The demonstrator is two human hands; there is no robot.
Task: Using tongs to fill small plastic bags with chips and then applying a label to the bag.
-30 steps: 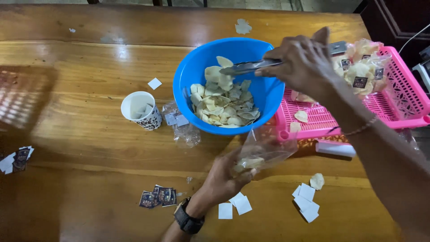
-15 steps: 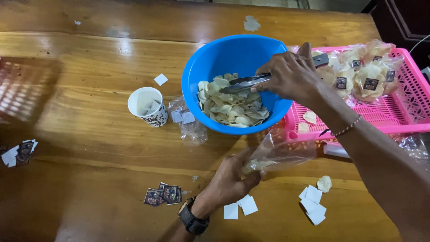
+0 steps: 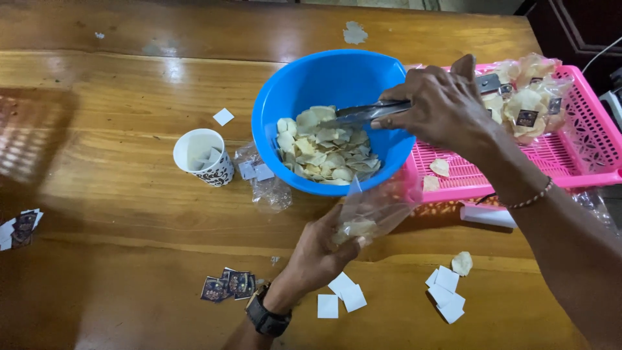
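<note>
Wooden tabletop [image 3: 116, 168], scanned left to right. Far left edge at 9 o'clock: one small heap of dark printed labels [image 3: 19, 228], count unclear. One paper cup [image 3: 202, 157] with a dark pattern, upright, white slips inside. One loose white slip [image 3: 223, 117] at the cup's 1 o'clock. One crumpled clear wrapper [image 3: 264, 185] between the cup and the bowl. Second pile of dark labels [image 3: 230, 286] at the lower edge, about four, overlapping.

Left hand [image 3: 317, 253], watch on its wrist, is closed around the neck of one clear plastic bag [image 3: 372, 210]; a few pale crackers sit in the bag's bottom. Bag mouth points toward 1 o'clock, just under the bowl rim. Three white paper squares [image 3: 341, 295] lie at the left hand's 5 o'clock.

One blue plastic bowl [image 3: 304, 78], roughly a third full of pale crackers [image 3: 327, 152], too many to count. It sits at 12 o'clock from the left hand.

Right hand [image 3: 440, 107] is clenched on one pair of metal tongs [image 3: 363, 113]; the tips reach toward 9 o'clock over the bowl, just above the crackers. Whether the tips grip a cracker cannot be told.

One pink slotted tray [image 3: 583, 162] at the bowl's 3 o'clock, holding several filled, labelled cracker bags [image 3: 528, 100], exact count unclear, plus two loose crackers. At 5 o'clock from the bowl: a stack of white squares [image 3: 446, 293] and one stray cracker [image 3: 461, 262].
</note>
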